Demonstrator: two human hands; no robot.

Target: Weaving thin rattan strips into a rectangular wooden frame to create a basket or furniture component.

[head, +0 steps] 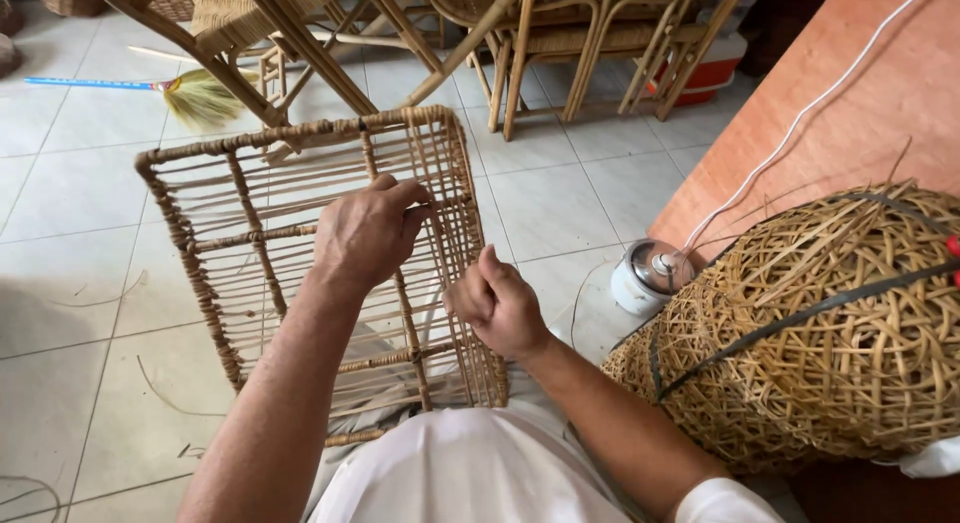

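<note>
Head view looks down on a pale tiled floor [80, 183] with rattan chairs [560, 33] behind. Rattan frame [200, 233] rests against the lap, long axis pointing away — left hand [365, 233] curled on its strands, right hand [497, 305] fisted, pinching a strand. Woven basket [840, 333] sits right.

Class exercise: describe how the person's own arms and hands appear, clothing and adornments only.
Both forearms are bare. The left hand and right hand wear no gloves; no rings or watch show. A short white sleeve covers the right upper arm, matching the white shirt.
</note>
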